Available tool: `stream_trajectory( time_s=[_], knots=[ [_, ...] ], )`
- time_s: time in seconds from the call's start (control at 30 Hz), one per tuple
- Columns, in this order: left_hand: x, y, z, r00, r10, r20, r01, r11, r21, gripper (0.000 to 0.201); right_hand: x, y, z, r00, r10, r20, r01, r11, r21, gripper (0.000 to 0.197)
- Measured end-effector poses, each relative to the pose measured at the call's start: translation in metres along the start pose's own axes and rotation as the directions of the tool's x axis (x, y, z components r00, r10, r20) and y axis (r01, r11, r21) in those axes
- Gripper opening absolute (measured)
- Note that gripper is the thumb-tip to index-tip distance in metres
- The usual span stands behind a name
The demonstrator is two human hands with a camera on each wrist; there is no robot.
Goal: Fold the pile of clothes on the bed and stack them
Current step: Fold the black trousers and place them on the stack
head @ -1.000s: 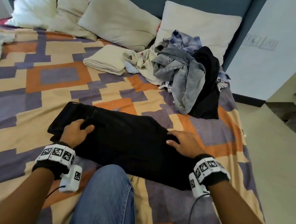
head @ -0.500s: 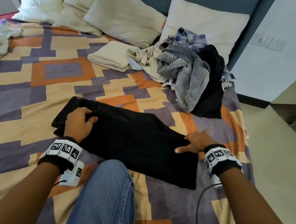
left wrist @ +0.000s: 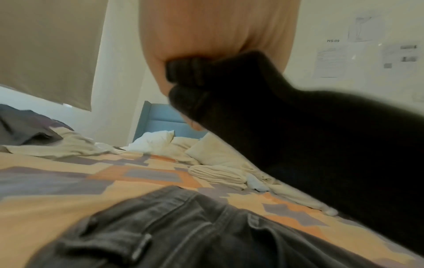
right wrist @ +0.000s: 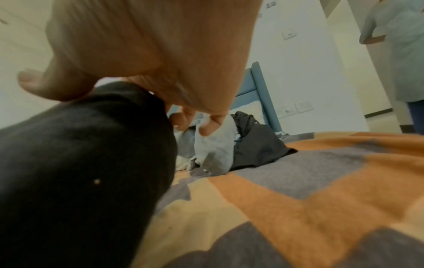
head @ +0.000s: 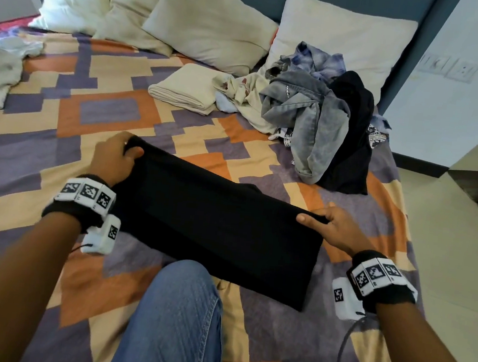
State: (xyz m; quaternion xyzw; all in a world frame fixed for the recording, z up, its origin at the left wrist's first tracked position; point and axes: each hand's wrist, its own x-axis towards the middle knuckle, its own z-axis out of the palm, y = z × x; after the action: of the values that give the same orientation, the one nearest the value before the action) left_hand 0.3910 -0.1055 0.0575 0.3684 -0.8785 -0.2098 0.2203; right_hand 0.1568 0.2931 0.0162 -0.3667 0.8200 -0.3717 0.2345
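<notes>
Both hands hold the black garment [head: 221, 226] by its far edge: the left hand [head: 113, 157] has fingers curled round the far left corner, and the right hand [head: 334, 227] pinches the far right corner between thumb and fingers. The cloth is lifted at that edge, its near part hanging toward the bed [head: 29, 141] in front of the person's knee [head: 177, 307]. In the left wrist view dark denim [left wrist: 160, 232] lies on the bed under the raised cloth, perhaps part of the same garment.

The task looks early. One cream item [head: 185, 89] lies folded near the pillows [head: 210, 21], the only finished piece in view. Just beside it, the pile [head: 318, 115] of grey, blue and black clothes is still heaped and unfolded. The black garment is judged mid-fold, not yet stacked
</notes>
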Motion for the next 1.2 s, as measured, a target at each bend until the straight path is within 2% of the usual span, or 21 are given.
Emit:
stream_trajectory(
  time_s=[0.07,0.13,0.2,0.27,0.33,0.43,0.53,0.67,0.77,0.83,0.87,0.93,0.97,1.07,1.13,1.2],
  knots=[
    [0.015,-0.015,-0.004,1.000,-0.013,0.010,0.013,1.000,0.025,0.025,0.011,-0.004,0.010,0.999,-0.031,-0.012,0.030,0.998,-0.051,0.037],
    [0.023,-0.032,-0.004,0.997,-0.056,0.058,0.051,0.996,0.078,0.027,0.025,0.003,0.021,0.999,-0.004,-0.035,-0.004,0.972,-0.234,0.035],
    [0.021,-0.048,0.004,0.984,-0.110,0.137,0.092,0.987,0.134,0.030,0.035,0.019,0.029,0.996,0.077,-0.039,-0.087,0.896,-0.435,0.057],
    [0.011,-0.063,0.021,0.970,-0.129,0.205,0.096,0.981,0.167,0.033,0.039,0.031,0.036,0.980,0.178,-0.084,-0.195,0.820,-0.538,0.081],
    [-0.001,-0.075,0.039,0.963,-0.132,0.236,0.090,0.979,0.184,0.036,0.036,0.039,0.041,0.956,0.241,-0.165,-0.292,0.802,-0.521,0.081],
    [-0.008,-0.087,0.055,0.960,-0.168,0.222,0.130,0.976,0.177,0.039,0.028,0.041,0.049,0.941,0.235,-0.244,-0.309,0.891,-0.332,0.064],
    [-0.003,-0.087,0.052,0.979,-0.105,0.173,0.080,0.986,0.146,0.034,0.019,0.046,0.058,0.931,0.205,-0.303,-0.262,0.951,-0.163,0.050],
    [0.008,-0.078,0.038,0.999,0.001,0.041,-0.005,0.994,0.113,0.030,0.003,0.051,0.079,0.911,0.209,-0.355,-0.263,0.958,-0.110,0.064],
    [0.005,-0.086,0.040,0.992,-0.105,0.068,0.100,0.992,0.080,0.039,-0.002,0.038,0.086,0.891,0.230,-0.392,-0.282,0.956,-0.081,0.071],
    [0.001,-0.097,0.043,0.953,-0.273,0.133,0.266,0.962,0.063,0.058,-0.004,0.027,0.086,0.826,0.351,-0.441,-0.332,0.935,0.122,0.071],
    [0.001,-0.104,0.045,0.920,-0.352,0.170,0.346,0.936,0.064,0.073,-0.007,0.024,0.087,0.793,0.428,-0.434,-0.345,0.902,0.259,0.059],
    [0.000,-0.111,0.043,0.864,-0.431,0.260,0.440,0.898,0.023,0.099,-0.013,0.027,0.093,0.761,0.540,-0.359,-0.385,0.822,0.421,0.027],
    [0.001,-0.117,0.042,0.836,-0.456,0.305,0.475,0.880,0.013,0.104,-0.015,0.031,0.096,0.757,0.560,-0.336,-0.394,0.802,0.449,0.027],
    [-0.002,-0.117,0.034,0.750,-0.507,0.424,0.552,0.833,0.020,0.105,-0.021,0.035,0.103,0.764,0.567,-0.309,-0.390,0.786,0.480,0.036],
    [-0.008,-0.111,0.030,0.729,-0.516,0.450,0.594,0.803,-0.041,0.084,-0.022,0.032,0.106,0.775,0.574,-0.263,-0.372,0.751,0.546,0.036],
    [-0.015,-0.104,0.031,0.723,-0.546,0.423,0.643,0.757,-0.121,0.063,-0.025,0.028,0.109,0.786,0.575,-0.227,-0.332,0.703,0.629,0.045]
  ],
)
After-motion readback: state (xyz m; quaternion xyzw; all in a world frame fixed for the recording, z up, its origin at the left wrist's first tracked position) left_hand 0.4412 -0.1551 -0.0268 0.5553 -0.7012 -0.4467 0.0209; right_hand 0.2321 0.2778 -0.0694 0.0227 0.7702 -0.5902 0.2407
